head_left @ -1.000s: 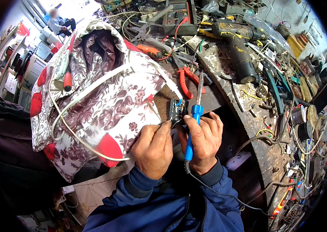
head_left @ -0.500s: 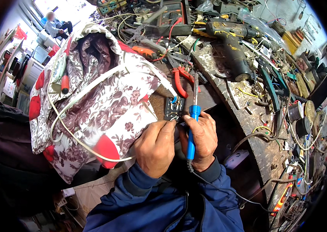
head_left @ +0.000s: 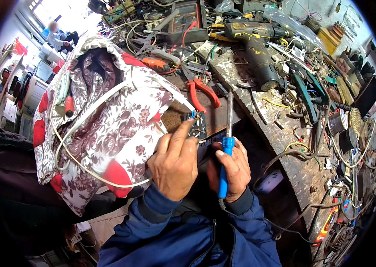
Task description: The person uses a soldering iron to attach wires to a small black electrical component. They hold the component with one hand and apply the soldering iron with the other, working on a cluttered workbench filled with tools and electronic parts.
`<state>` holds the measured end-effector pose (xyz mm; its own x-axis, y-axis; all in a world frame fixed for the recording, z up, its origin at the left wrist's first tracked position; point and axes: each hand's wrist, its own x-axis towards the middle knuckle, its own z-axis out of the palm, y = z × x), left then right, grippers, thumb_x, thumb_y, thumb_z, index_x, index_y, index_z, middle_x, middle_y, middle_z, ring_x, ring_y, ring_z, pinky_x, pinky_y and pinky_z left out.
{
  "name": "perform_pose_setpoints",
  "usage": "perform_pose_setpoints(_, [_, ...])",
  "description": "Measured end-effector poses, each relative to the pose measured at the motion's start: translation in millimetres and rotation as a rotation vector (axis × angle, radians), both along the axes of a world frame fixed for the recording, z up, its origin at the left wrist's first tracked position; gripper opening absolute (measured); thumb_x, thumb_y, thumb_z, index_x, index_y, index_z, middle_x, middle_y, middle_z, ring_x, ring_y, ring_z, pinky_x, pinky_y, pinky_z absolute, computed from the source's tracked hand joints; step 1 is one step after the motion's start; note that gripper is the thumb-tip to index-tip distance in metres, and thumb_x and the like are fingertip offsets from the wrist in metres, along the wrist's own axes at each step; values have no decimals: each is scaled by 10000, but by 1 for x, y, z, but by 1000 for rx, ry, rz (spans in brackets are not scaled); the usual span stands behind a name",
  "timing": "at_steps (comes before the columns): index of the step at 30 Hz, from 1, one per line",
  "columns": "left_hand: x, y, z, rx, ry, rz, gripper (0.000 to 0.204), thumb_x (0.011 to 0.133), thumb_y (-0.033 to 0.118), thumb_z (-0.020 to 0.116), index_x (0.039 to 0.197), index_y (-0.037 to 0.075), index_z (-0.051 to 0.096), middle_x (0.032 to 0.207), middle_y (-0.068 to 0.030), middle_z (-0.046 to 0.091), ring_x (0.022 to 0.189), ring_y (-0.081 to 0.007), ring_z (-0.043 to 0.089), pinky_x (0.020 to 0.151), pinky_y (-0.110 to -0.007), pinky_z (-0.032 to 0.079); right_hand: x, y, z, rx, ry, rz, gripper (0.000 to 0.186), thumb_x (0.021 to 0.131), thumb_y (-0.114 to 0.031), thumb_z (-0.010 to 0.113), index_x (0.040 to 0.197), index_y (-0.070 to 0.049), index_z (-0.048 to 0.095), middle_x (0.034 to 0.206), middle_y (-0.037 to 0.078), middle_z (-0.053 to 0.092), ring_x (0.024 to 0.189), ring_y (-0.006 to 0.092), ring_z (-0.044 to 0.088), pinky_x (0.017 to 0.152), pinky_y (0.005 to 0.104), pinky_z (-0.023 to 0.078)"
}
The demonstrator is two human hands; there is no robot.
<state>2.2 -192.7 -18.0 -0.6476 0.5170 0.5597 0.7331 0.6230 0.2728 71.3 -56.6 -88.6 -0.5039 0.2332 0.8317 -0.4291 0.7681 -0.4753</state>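
A blue-handled soldering iron [head_left: 226,167] is gripped in my right hand [head_left: 237,171], its metal shaft pointing up and away. My left hand [head_left: 173,164] has its index finger stretched onto a small black part with metal contacts [head_left: 198,126], by the blue wire [head_left: 193,114]. The thumb side rests at the part's near edge, and the other fingers are curled. A white cable [head_left: 168,86] runs to this part from the left. Red-handled pliers [head_left: 203,94] lie just beyond it. The iron's tip is apart from the black part.
Floral padded cloth [head_left: 108,115] covers the left side, with a red-handled screwdriver [head_left: 69,106] on it. A cordless drill [head_left: 259,53], a multimeter [head_left: 189,20] and green-handled cutters [head_left: 304,98] lie on the cluttered workbench [head_left: 281,138]. A person [head_left: 59,38] sits far left.
My left index finger has straightened from a pinch at the near edge onto the black part by the blue wire. The soldering iron has shifted slightly toward me and right.
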Motion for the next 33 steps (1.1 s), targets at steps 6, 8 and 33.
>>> perform_pose_setpoints(6, [-4,0,6,-100,31,-37,116,890,64,718,1002,53,688,1160,-58,736,911,-264,659,735,-373,576,7,2,1,27,-5,-33,537,803,45,744,1294,-44,545,1133,235,731,1063,397,723,1011,586,526])
perform_pose_setpoints(8, [-3,2,8,-66,15,-25,130,891,65,723,1016,61,689,1101,-56,738,891,-268,664,724,-378,571,14,0,3,29,-17,-23,551,800,41,742,1304,-46,536,1126,234,729,1057,400,720,1002,589,525])
perform_pose_setpoints(33, [5,24,11,-48,13,156,81,835,64,766,886,67,704,879,-99,640,830,-322,667,672,-433,543,62,-2,9,-32,-105,89,502,763,-42,820,1236,-32,652,1050,170,738,976,349,719,928,549,583])
